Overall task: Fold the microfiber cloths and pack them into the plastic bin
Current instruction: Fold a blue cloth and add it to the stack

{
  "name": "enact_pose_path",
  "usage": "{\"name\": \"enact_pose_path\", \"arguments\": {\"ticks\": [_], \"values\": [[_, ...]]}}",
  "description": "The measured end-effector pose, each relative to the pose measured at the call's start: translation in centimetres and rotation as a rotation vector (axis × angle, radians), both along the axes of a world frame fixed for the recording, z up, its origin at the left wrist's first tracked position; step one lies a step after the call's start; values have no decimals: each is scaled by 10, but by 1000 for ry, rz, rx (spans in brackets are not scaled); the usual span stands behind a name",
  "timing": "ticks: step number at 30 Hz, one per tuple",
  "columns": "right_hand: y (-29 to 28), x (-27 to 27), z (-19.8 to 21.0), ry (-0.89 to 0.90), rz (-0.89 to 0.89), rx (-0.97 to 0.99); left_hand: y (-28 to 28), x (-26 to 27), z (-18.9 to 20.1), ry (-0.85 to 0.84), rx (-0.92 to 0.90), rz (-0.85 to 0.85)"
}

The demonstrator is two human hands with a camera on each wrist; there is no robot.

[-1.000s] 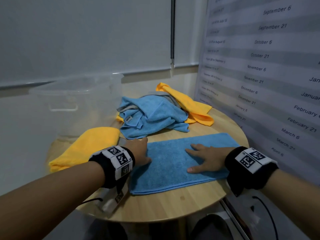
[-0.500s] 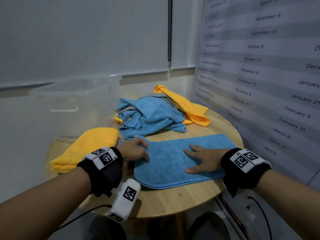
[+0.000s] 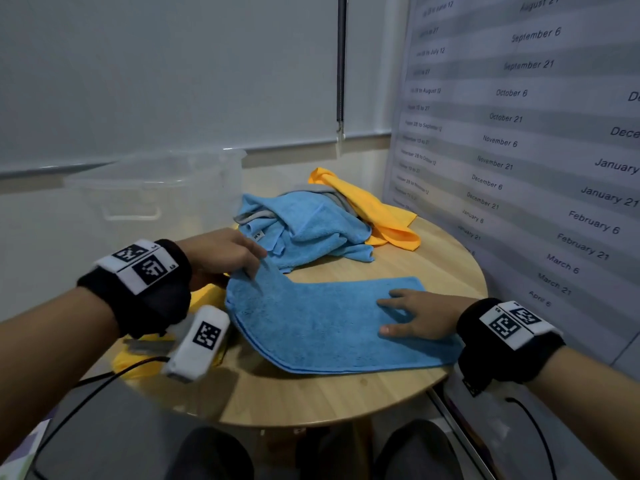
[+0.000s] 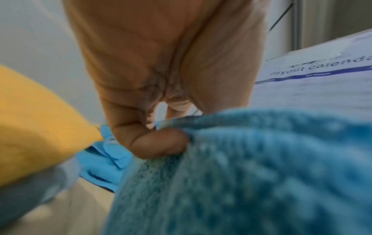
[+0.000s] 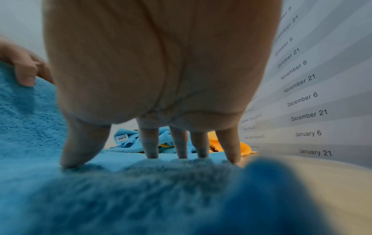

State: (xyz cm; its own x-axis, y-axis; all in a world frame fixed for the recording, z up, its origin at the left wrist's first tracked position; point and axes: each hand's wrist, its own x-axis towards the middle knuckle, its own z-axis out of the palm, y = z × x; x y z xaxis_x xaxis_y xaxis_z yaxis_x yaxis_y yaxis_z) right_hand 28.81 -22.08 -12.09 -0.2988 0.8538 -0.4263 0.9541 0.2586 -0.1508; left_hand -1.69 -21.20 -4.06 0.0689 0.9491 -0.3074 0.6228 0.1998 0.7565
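The left hand (image 3: 221, 252) pinches the left end of the blue cloth (image 3: 332, 327) between thumb and fingers and holds this end lifted above the worktop (image 3: 311, 400). In the left wrist view the thumb (image 4: 161, 143) is bent over the stitched edge of the cloth. The right hand (image 3: 420, 315) lies flat on the right part of the same cloth, with straight, spread fingers (image 5: 150, 143) that press it down on the wood.

The blue cloth is a long folded strip with thick, fluffy pile. It lies across the near part of the round worktop, and its right end is flat.

Behind it is a loose pile of cloths (image 3: 311, 226): blue ones on top, a grey edge between, and an orange cloth (image 3: 374, 209) at the back right. A small white label shows on one blue cloth. A folded yellow cloth (image 3: 204, 296) lies under the left wrist, mostly hidden. The clear plastic bin (image 3: 156, 192) stands at the back left of the worktop. A wall calendar (image 3: 519, 133) with printed dates hangs on the right.
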Motion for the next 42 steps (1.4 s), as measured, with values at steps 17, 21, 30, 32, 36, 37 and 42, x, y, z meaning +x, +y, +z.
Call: {"name": "enact_pose_path", "arguments": {"ticks": [17,21,30,32,36,37,42], "values": [[-1,5,-7,32,25,2,14,146,-66,460,42,-390],[0,6,-10,33,21,1,16,143,-75,484,40,-423],[1,-9,4,220,58,81,14,116,-67,534,390,-441],[-3,-17,5,195,135,59,19,106,-67,730,328,-518],[-7,-26,-3,25,229,19,15,95,-62,875,41,-688],[-6,-24,-3,45,221,20,14,93,-62,864,24,-712],[3,-9,-3,145,37,58,14,91,-62,766,138,-758]]}}
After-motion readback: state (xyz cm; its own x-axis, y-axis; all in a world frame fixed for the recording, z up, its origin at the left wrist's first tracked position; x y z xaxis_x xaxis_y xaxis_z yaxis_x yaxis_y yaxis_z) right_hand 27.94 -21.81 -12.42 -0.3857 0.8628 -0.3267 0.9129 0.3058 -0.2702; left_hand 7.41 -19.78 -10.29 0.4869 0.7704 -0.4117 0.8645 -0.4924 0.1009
